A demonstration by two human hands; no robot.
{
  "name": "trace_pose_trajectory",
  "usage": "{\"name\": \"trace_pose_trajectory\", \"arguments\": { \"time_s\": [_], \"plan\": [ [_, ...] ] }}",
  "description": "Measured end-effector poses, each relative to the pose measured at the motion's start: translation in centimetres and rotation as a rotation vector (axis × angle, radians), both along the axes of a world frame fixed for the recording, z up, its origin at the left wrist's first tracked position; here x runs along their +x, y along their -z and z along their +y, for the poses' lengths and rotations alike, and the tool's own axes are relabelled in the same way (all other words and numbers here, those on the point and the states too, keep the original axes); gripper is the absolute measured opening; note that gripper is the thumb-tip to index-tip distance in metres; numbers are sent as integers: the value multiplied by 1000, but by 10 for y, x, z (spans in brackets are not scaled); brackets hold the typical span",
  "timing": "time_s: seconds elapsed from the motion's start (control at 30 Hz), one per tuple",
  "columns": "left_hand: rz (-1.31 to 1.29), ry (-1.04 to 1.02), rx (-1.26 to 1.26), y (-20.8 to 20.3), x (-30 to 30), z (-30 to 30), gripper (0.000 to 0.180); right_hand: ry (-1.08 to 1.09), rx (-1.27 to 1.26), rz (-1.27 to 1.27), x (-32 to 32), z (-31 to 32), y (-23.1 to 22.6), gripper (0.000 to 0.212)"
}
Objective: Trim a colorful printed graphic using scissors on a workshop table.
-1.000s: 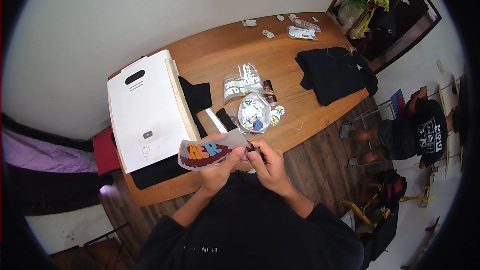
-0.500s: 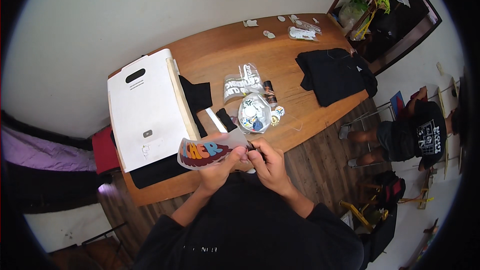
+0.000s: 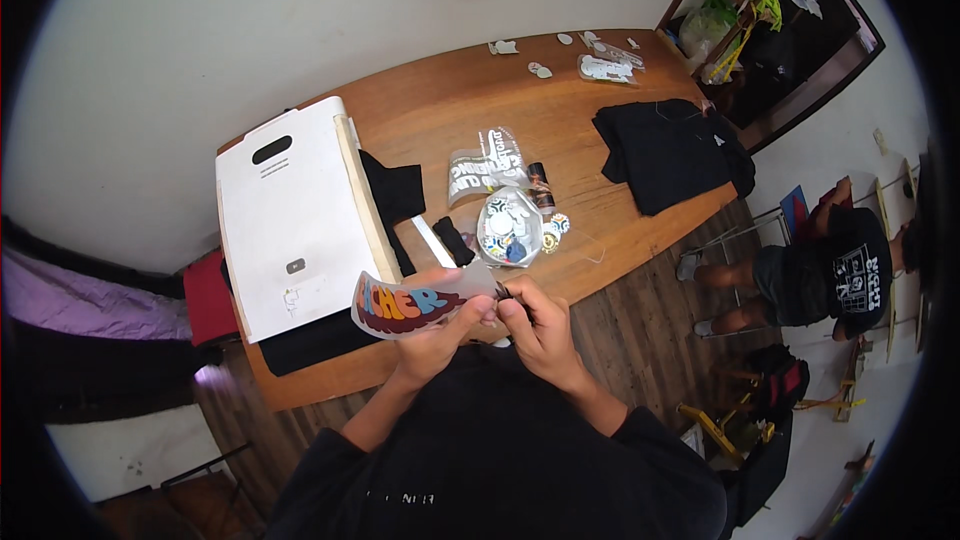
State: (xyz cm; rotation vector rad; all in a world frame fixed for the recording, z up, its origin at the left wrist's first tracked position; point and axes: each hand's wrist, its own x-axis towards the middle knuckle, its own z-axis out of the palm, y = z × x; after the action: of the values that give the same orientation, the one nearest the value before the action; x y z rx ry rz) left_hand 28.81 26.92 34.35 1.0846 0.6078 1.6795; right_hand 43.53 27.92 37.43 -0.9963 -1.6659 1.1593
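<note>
My left hand (image 3: 440,337) is closed on a translucent transfer film (image 3: 478,282) with colourful curved lettering and a dark maroon border. The film's left end curls up over the table edge. Close against its right edge, my right hand (image 3: 541,326) is closed on a small dark tool (image 3: 503,292), mostly hidden by the fingers, so I cannot tell its exact kind. The two thumbs nearly meet. Just beyond my hands, a clear bowl (image 3: 536,240) holds printed round pieces and film scraps. Behind it lies another clear film (image 3: 480,178) with white lettering, beside a dark can (image 3: 540,187).
A large white press-like machine (image 3: 290,210) fills the table's left side, with black cloth (image 3: 320,348) under it. Folded black garments (image 3: 665,155) lie at right. Film scraps (image 3: 605,70) dot the wooden table's (image 3: 420,80) far end. Another person (image 3: 840,260) is at far right.
My hands and the film stay in almost the same place. The film's left end has shifted slightly left and bends a little more.
</note>
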Motion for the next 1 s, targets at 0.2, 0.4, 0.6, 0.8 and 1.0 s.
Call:
{"name": "trace_pose_trajectory", "arguments": {
  "time_s": [0.2,0.4,0.6,0.8,1.0],
  "plan": [
    [17,13,16,-1,-1,2,46,3,13,-2,0,1,1,10],
    [18,12,10,-2,-1,2,46,0,23,0,1,2,-1,10],
    [21,0,-7,-4,-1,2,46,-4,20,-1,1,2,0,9],
    [61,-12,1,-2,-1,1,46,-2,32,7,2,2,2,8],
    [72,0,-12,-4,0,0,45,12,33,15,2,2,2,8]
  ]
}}
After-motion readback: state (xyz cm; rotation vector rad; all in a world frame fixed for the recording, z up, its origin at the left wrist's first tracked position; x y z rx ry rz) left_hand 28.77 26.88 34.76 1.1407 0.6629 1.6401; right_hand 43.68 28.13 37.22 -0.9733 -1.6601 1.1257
